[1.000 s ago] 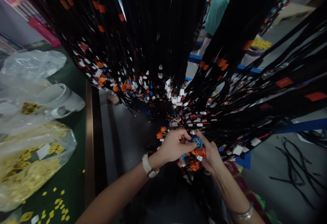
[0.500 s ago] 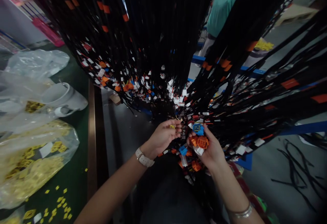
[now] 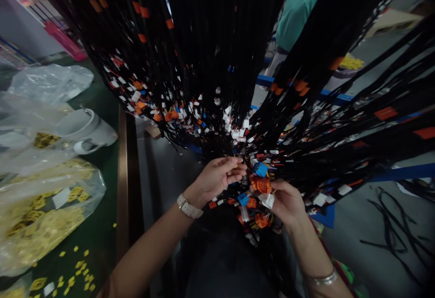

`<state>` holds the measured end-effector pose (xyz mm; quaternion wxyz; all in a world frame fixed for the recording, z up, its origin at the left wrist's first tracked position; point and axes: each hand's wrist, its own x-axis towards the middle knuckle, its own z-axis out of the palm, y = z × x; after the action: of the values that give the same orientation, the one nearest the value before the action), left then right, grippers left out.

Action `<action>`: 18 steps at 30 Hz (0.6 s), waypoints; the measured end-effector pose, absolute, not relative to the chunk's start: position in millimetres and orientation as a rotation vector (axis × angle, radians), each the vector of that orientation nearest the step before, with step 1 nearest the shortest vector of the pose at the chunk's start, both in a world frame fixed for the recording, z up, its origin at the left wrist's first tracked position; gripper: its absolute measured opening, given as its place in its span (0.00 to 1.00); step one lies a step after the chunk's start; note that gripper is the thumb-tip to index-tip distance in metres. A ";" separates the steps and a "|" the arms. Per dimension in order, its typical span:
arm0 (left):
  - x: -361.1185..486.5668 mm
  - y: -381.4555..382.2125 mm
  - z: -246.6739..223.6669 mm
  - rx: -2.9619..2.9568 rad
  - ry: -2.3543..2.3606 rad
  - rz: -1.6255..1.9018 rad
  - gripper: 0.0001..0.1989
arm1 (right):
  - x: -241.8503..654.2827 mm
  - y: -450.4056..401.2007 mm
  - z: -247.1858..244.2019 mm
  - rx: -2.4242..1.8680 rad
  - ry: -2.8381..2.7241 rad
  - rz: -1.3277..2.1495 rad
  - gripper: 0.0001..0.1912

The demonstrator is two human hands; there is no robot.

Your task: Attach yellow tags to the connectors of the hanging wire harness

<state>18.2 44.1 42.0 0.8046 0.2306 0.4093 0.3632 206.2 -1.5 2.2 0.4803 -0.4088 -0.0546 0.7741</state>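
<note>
My left hand [image 3: 220, 176] is closed, with fingertips pinched beside the hanging cables; a tiny bit of yellow shows at them, too small to name. To its right, my right hand [image 3: 286, 200] has thumb and fingers around an orange connector [image 3: 261, 184] and a white connector [image 3: 267, 201]. A blue connector [image 3: 260, 169] sits just above the orange one, outside the fingertips. Another blue connector [image 3: 243, 198] and a lower orange connector [image 3: 261, 220] hang below, between the hands. Black cable bundles [image 3: 217, 39] come down behind them, ending in many small connectors.
On the left, a green table [image 3: 105, 171] carries a white mug [image 3: 91, 128], a plastic bag of yellow pieces [image 3: 50, 216] and scattered yellow bits. A person in a green top [image 3: 299, 12] stands behind the cables. A blue frame bar [image 3: 397, 171] crosses at right; black strips [image 3: 390, 230] lie on the floor.
My right hand has shifted slightly right and turned, with its fingers now on the side of the connectors. The blue connector has tilted. My left fingers have moved slightly, hiding most of the yellow piece.
</note>
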 end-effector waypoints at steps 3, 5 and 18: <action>18.4 43.6 39.4 0.551 0.861 0.744 0.15 | 205.9 -2.3 -2.0 -1.068 -0.160 1.834 0.11; 19.0 42.9 38.2 0.570 0.861 0.734 0.18 | 203.9 -2.6 -3.2 -1.100 -0.172 1.779 0.14; 19.9 38.8 34.6 0.580 0.792 0.707 0.17 | 182.8 3.3 8.4 -1.217 -0.176 1.586 0.20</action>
<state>19.9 38.8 34.6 0.8227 0.2725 0.3723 0.3323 182.8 3.3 8.4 0.5377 -0.5113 -0.0738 0.6664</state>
